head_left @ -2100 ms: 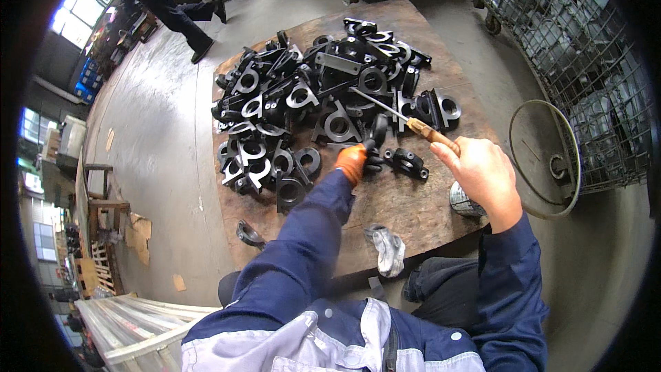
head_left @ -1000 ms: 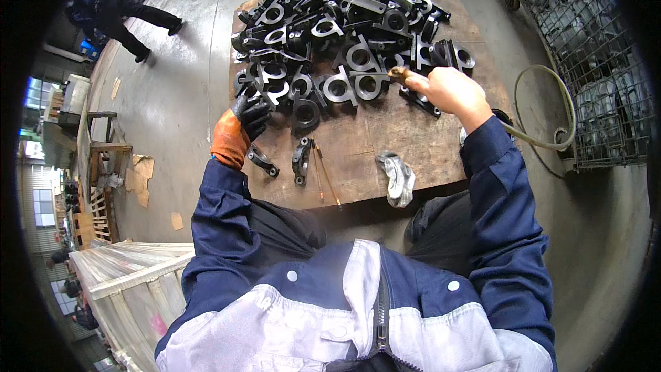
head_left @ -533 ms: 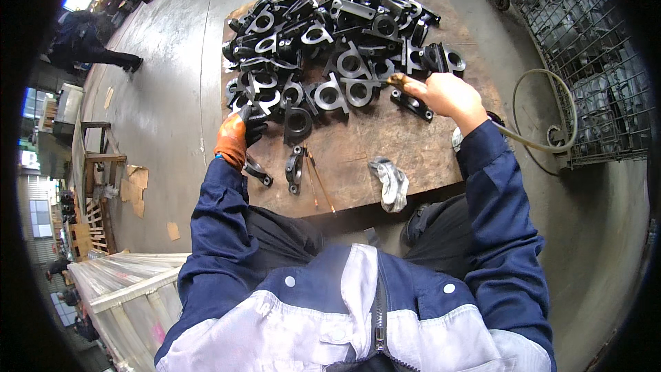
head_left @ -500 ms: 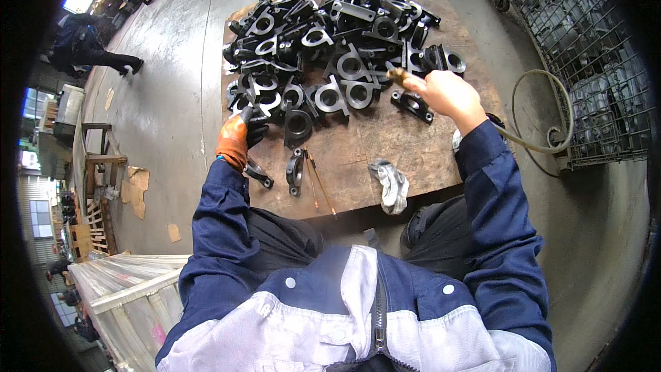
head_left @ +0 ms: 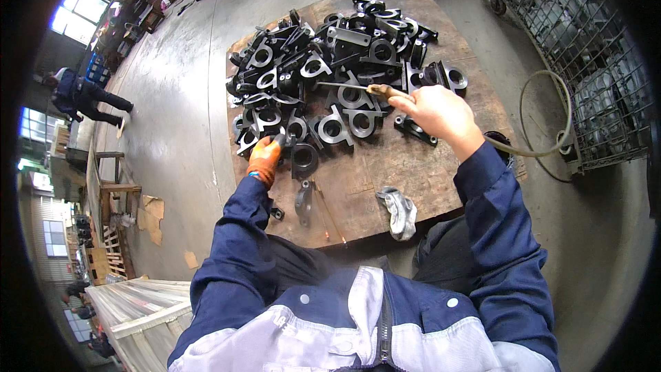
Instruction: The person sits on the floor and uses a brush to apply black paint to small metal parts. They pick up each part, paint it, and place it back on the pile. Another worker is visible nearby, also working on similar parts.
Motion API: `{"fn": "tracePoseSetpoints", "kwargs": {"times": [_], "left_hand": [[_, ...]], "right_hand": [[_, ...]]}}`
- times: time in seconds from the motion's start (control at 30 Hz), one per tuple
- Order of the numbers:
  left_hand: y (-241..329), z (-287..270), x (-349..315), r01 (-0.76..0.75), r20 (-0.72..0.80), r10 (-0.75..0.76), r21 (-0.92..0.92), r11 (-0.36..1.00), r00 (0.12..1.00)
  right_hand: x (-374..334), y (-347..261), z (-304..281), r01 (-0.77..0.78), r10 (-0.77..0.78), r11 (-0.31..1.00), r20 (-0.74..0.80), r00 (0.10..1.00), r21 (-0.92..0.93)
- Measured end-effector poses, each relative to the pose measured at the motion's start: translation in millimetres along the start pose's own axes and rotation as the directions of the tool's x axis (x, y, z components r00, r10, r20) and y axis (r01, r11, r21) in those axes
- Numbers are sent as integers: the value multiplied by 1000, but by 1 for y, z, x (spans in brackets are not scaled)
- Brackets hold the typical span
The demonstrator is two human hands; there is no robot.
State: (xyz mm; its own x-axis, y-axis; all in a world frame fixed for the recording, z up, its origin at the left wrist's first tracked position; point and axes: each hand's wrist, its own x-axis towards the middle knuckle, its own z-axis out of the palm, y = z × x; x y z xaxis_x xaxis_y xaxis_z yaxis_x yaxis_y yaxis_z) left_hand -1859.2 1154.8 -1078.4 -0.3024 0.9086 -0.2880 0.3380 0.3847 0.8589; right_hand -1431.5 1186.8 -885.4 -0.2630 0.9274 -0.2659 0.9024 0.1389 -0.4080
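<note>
While a person in dark clothes (head_left: 86, 98) stands far off on the left, the left hand (head_left: 264, 160), in an orange glove, closes its fingers on a black metal part (head_left: 303, 159) at the near edge of the pile of black metal parts (head_left: 330, 62) on the desk (head_left: 447, 158). A grey glove (head_left: 400, 211) lies near the front edge. Further right, the bare right hand (head_left: 435, 115) grips a thin tool with a wooden handle (head_left: 358, 87), its tip over the pile. A hose (head_left: 551, 141) curves beside a wire cage (head_left: 585, 48).
</note>
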Motion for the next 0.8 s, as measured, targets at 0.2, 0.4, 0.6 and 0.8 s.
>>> {"fn": "tracePoseSetpoints", "kwargs": {"times": [0.2, 0.4, 0.6, 0.8], "left_hand": [[76, 70, 48, -19, 49, 6, 267, 964, 999], [106, 129, 104, 12, -55, 24, 580, 814, 998], [124, 164, 156, 115, -101, -60, 730, 673, 993], [107, 192, 201, 121, -99, -70, 807, 577, 993]], "right_hand": [[-5, 16, 1, -101, 102, 995, -161, 982, 12], [-26, 26, -1, -93, 79, 995, -328, 942, -28], [-28, 38, -3, -123, 103, 991, -297, 949, -50], [-13, 41, 1, -147, 150, 989, -213, 966, 27]]}}
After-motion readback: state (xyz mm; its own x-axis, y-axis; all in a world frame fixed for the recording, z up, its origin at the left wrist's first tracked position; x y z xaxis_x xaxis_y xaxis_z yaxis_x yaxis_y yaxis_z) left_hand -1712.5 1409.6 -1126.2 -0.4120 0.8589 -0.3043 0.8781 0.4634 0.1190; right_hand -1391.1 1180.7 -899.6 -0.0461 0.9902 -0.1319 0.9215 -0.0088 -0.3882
